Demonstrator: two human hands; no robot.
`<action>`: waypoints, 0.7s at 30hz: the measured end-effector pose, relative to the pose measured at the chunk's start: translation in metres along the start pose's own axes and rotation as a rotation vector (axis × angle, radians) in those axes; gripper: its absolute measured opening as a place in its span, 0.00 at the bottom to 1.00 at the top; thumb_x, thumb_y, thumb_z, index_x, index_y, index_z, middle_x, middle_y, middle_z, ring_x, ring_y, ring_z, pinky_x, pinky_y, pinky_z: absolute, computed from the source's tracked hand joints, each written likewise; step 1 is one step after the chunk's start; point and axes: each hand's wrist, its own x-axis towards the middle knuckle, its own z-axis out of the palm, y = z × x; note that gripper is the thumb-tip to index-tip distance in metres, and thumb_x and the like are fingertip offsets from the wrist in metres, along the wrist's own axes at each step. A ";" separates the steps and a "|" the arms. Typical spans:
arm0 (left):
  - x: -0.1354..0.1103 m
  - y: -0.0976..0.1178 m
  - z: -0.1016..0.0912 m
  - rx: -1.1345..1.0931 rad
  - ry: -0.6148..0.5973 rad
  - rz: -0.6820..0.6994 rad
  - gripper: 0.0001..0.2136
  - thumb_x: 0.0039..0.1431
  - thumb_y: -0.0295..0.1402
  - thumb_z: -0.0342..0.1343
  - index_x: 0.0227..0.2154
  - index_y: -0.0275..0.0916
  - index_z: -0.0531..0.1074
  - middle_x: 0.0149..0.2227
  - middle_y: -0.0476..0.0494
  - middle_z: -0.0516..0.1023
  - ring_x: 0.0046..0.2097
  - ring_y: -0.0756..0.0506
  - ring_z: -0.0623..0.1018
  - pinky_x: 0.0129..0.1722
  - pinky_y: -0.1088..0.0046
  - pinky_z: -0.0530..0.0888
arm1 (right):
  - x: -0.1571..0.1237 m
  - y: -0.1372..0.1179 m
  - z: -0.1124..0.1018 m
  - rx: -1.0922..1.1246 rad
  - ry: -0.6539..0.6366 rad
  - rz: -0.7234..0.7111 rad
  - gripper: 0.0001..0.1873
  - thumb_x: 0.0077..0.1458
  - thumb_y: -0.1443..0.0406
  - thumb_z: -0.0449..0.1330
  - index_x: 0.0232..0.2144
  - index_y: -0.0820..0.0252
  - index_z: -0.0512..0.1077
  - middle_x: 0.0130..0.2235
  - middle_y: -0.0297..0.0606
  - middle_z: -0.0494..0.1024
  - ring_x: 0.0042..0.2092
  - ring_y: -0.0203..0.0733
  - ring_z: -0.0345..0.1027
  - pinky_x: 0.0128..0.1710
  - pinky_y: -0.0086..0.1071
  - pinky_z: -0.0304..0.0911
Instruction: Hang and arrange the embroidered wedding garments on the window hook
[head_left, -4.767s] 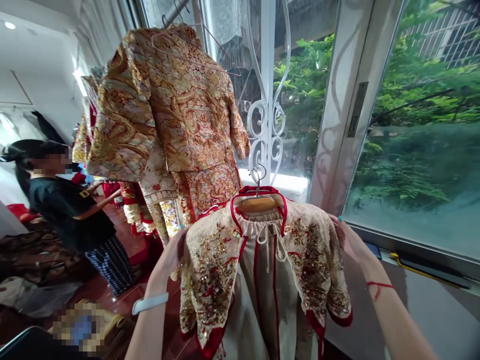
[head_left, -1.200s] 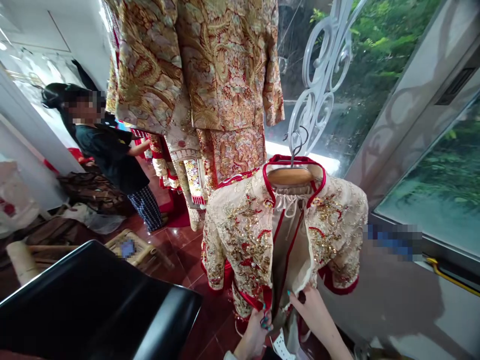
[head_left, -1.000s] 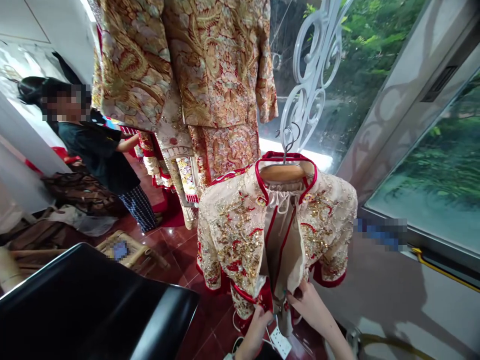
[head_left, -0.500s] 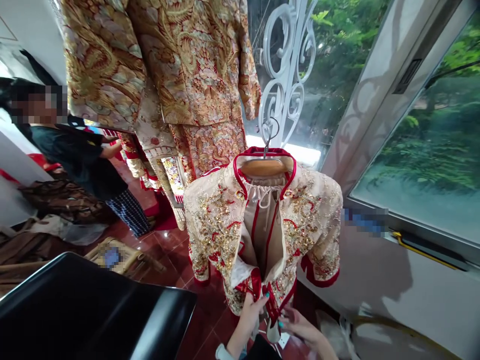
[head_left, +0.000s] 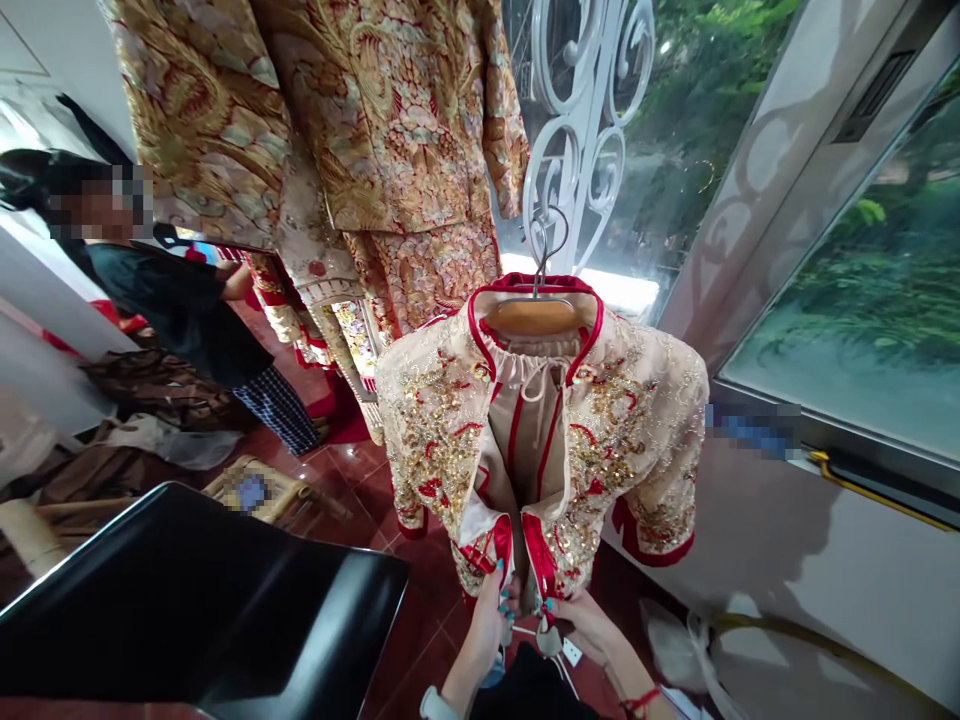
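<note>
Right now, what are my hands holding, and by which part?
Both hold the embroidered jacket on the wooden hanger: the left hand pinches one red-trimmed front edge at the bottom hem, the right hand the other.

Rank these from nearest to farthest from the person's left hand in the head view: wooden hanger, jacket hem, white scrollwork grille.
1. jacket hem: pinched by the left hand, low in the picture.
2. wooden hanger: higher up, inside the jacket's red collar.
3. white scrollwork grille: above and behind the hanger, against the window.
</note>
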 end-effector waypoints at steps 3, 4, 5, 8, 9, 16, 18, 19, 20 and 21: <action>-0.004 0.000 -0.003 0.002 0.002 0.016 0.25 0.33 0.48 0.72 0.24 0.40 0.64 0.21 0.56 0.65 0.24 0.54 0.62 0.27 0.76 0.61 | -0.001 -0.002 0.009 0.016 0.041 -0.053 0.26 0.25 0.61 0.79 0.32 0.62 0.79 0.34 0.42 0.83 0.35 0.45 0.76 0.43 0.37 0.69; -0.004 0.000 -0.004 0.005 -0.003 0.020 0.25 0.32 0.48 0.73 0.24 0.40 0.65 0.22 0.56 0.66 0.24 0.54 0.63 0.28 0.75 0.62 | -0.001 -0.002 0.012 0.016 0.066 -0.077 0.27 0.25 0.60 0.79 0.32 0.61 0.79 0.34 0.42 0.83 0.36 0.45 0.76 0.43 0.38 0.69; -0.005 0.000 -0.004 0.009 -0.008 0.023 0.26 0.31 0.48 0.73 0.24 0.39 0.65 0.22 0.56 0.66 0.24 0.54 0.63 0.28 0.75 0.62 | -0.001 -0.001 0.015 0.013 0.093 -0.100 0.27 0.26 0.60 0.79 0.32 0.61 0.79 0.34 0.42 0.83 0.35 0.45 0.76 0.43 0.38 0.69; -0.004 -0.001 -0.001 0.027 -0.022 0.024 0.29 0.26 0.52 0.73 0.22 0.39 0.63 0.21 0.56 0.65 0.23 0.55 0.63 0.27 0.75 0.62 | 0.000 0.000 0.022 0.010 0.155 -0.162 0.28 0.27 0.59 0.79 0.34 0.59 0.78 0.34 0.40 0.83 0.35 0.46 0.76 0.41 0.40 0.70; -0.004 -0.001 0.000 0.034 -0.026 0.022 0.30 0.25 0.52 0.73 0.22 0.39 0.63 0.21 0.57 0.65 0.23 0.55 0.63 0.27 0.75 0.62 | 0.000 0.000 0.025 0.012 0.168 -0.179 0.28 0.27 0.59 0.79 0.35 0.59 0.78 0.34 0.40 0.83 0.35 0.46 0.77 0.41 0.40 0.70; 0.001 -0.002 0.008 0.129 -0.016 0.017 0.32 0.22 0.57 0.71 0.24 0.39 0.65 0.20 0.58 0.65 0.24 0.55 0.63 0.28 0.75 0.63 | 0.001 -0.007 0.030 0.015 0.196 -0.227 0.34 0.27 0.62 0.78 0.42 0.61 0.77 0.36 0.41 0.83 0.38 0.50 0.77 0.45 0.42 0.69; 0.001 -0.001 0.008 0.158 -0.014 0.010 0.33 0.21 0.58 0.71 0.25 0.39 0.67 0.20 0.58 0.65 0.24 0.54 0.64 0.28 0.74 0.63 | 0.001 -0.009 0.031 0.013 0.189 -0.231 0.34 0.28 0.62 0.78 0.42 0.60 0.76 0.37 0.41 0.83 0.40 0.50 0.77 0.46 0.43 0.69; 0.001 0.000 0.009 0.170 -0.014 0.008 0.33 0.20 0.58 0.71 0.26 0.38 0.68 0.20 0.57 0.65 0.24 0.54 0.64 0.29 0.73 0.63 | 0.000 -0.009 0.030 0.011 0.186 -0.232 0.34 0.29 0.61 0.78 0.43 0.60 0.76 0.37 0.41 0.83 0.40 0.50 0.77 0.46 0.43 0.69; 0.000 0.002 0.009 0.179 -0.015 0.012 0.33 0.21 0.58 0.71 0.27 0.38 0.69 0.20 0.56 0.66 0.25 0.53 0.65 0.29 0.73 0.64 | 0.000 -0.010 0.030 0.010 0.184 -0.231 0.34 0.29 0.61 0.78 0.43 0.59 0.76 0.37 0.40 0.83 0.41 0.50 0.76 0.47 0.43 0.69; 0.000 0.003 0.010 0.184 -0.020 0.019 0.33 0.21 0.57 0.71 0.28 0.38 0.70 0.21 0.55 0.67 0.26 0.52 0.67 0.31 0.72 0.65 | 0.000 -0.010 0.030 0.009 0.184 -0.230 0.34 0.29 0.61 0.78 0.43 0.59 0.76 0.37 0.40 0.83 0.41 0.50 0.76 0.47 0.42 0.68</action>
